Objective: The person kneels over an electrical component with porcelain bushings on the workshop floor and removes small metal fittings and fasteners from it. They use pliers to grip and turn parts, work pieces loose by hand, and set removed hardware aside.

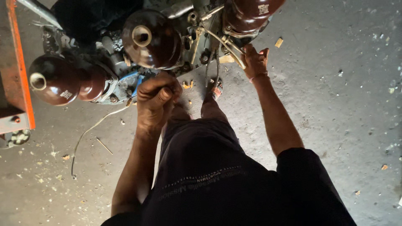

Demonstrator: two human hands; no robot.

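Brown insulators [151, 38] crowd unit; open floor [335, 104] at right.

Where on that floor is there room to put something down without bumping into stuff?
The concrete floor right of the right hand is bare apart from small chips. The lower-left floor is open too, bordered by the loose wire and the left hand's forearm. It is crowded at the top, around the brown insulators and the orange frame.

Whatever the left hand [155, 98] gripped stayed hidden inside its fist beside the central brown insulator [150, 38]; the top edge cut off the insulator [250, 14] right of it.
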